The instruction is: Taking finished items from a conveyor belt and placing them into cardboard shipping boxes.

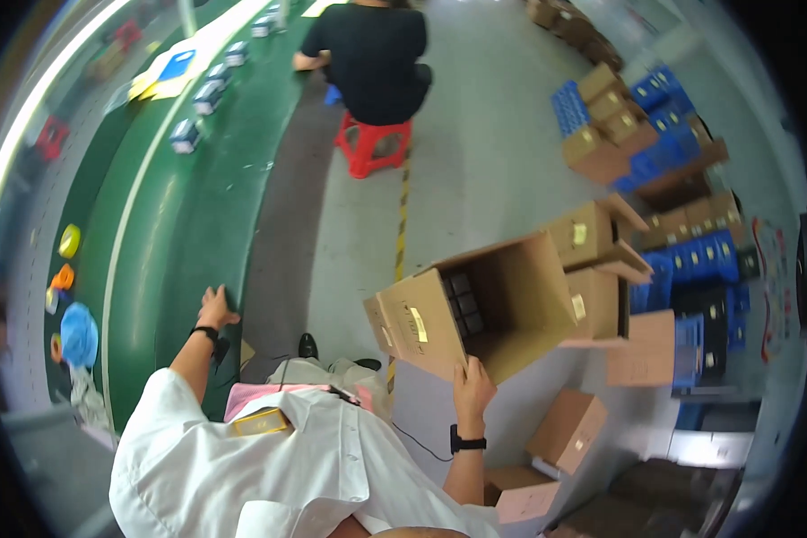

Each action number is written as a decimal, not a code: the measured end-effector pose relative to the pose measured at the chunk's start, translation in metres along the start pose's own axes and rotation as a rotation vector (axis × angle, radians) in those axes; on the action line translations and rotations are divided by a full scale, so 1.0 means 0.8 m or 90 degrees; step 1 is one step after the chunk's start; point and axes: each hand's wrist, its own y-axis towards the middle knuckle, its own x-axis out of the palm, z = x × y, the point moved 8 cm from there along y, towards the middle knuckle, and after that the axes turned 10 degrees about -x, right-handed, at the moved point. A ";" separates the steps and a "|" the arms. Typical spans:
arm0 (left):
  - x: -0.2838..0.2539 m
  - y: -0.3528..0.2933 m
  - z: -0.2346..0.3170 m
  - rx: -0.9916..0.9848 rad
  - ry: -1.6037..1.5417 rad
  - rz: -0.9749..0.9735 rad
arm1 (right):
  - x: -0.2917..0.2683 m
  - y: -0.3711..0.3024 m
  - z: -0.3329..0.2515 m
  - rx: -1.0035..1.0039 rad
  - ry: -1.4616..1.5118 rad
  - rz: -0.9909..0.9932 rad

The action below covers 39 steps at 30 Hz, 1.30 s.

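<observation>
My left hand (215,308) rests on the near edge of the green work table (188,260), fingers spread and nothing in them. To the right, my right hand (472,386) grips the rim of an open cardboard box (529,305), its fingers closed over the edge. The box is tilted, its mouth facing me and to the right. Inside, against its left part, several small dark boxes (464,305) stand packed together. A yellow label (418,325) is stuck on a side or flap of the cardboard box.
A person (372,63) in black sits on a red stool (372,148) ahead. Several small boxes (210,97) stand along the table. Tape rolls (69,240) lie at its far left. Cardboard boxes (592,152) and blue crates (704,255) are stacked right; an open carton (568,432) is on the floor.
</observation>
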 end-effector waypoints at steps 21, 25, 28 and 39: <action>0.022 -0.003 0.022 0.028 0.271 0.005 | -0.004 0.014 -0.014 -0.053 -0.100 0.168; 0.022 -0.005 0.015 0.021 0.246 0.006 | -0.002 0.007 -0.017 -0.054 -0.099 0.173; 0.024 -0.005 0.020 0.017 0.238 0.005 | -0.003 0.007 -0.012 -0.049 -0.094 0.173; 0.026 0.008 0.016 -0.009 0.220 -0.008 | 0.000 0.010 -0.012 -0.044 -0.077 0.180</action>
